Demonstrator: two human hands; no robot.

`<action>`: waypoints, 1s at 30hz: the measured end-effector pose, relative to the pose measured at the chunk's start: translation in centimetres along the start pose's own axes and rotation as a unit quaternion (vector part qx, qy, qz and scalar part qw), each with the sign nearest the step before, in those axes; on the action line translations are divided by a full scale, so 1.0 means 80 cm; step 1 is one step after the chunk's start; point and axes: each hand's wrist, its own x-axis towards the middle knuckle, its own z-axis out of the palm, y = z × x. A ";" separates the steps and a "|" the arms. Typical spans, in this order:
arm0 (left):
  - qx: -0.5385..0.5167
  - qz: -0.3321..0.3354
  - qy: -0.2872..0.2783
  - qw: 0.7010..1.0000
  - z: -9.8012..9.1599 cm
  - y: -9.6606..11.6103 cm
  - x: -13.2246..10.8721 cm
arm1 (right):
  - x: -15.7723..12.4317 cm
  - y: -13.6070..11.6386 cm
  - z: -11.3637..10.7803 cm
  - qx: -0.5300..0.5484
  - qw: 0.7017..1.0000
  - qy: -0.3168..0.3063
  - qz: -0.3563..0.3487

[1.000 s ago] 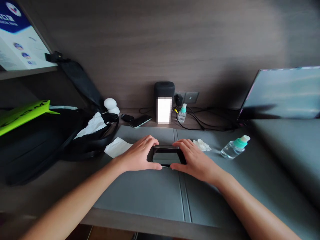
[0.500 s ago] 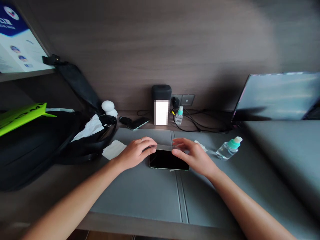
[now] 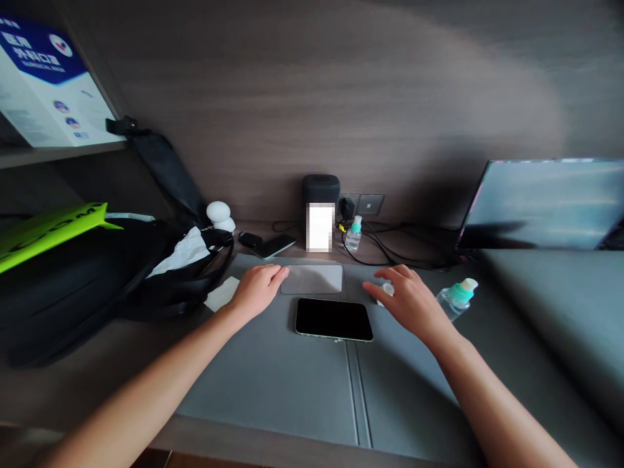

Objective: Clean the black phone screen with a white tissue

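My left hand (image 3: 260, 286) pinches the left end of a clear, phone-sized sheet (image 3: 314, 278), which looks like a screen protector. The sheet lies or hovers just above the grey desk mat (image 3: 273, 370); I cannot tell which. Nearer to me, a phone (image 3: 334, 320) rests on the mat with its dark screen facing up, apart from both hands. My right hand (image 3: 404, 296) is open, thumb and fingers spread, over a small crumpled white tissue (image 3: 388, 290). It partly hides a clear spray bottle with a teal collar (image 3: 457, 298).
A white paper piece (image 3: 221, 294) lies beside my left wrist. At the left sits a black bag (image 3: 97, 279). Along the back stand a black cylinder (image 3: 320, 188), a small bottle (image 3: 353, 235), cables and another phone (image 3: 274, 246). A monitor (image 3: 546, 205) stands at the right.
My right hand has let go of the clear sheet and moved right, towards the tissue. My left hand has moved slightly left with the sheet, which now shows whole behind the phone.
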 end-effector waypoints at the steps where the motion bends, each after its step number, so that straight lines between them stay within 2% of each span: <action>1: 0.007 -0.010 -0.003 1.000 0.000 -0.002 0.001 | -0.001 0.009 0.001 -0.032 0.999 -0.021 0.014; 5: 0.007 -0.032 -0.006 0.999 0.000 -0.005 0.002 | -0.005 0.027 0.002 -0.069 0.992 -0.089 0.060; 9: -0.026 -0.049 -0.019 0.998 0.003 -0.004 0.001 | -0.004 0.023 0.000 -0.069 0.988 -0.126 0.054; 15: -0.051 0.052 -0.041 0.997 -0.001 0.006 -0.005 | -0.002 0.025 0.002 -0.033 0.992 -0.124 0.003; 21: -0.051 0.180 -0.113 0.976 -0.010 0.021 -0.013 | -0.003 0.032 0.006 -0.047 0.994 -0.101 0.005; 24: -0.033 0.203 -0.163 0.965 -0.012 0.021 -0.014 | -0.001 0.028 0.003 -0.038 0.993 -0.111 0.010; 27: -0.019 0.204 -0.179 0.962 -0.014 0.017 -0.013 | 0.001 0.018 -0.004 -0.012 0.994 -0.111 0.006; 30: -0.001 0.210 -0.177 0.961 -0.014 0.016 -0.013 | -0.001 0.000 -0.013 0.061 0.991 -0.101 -0.065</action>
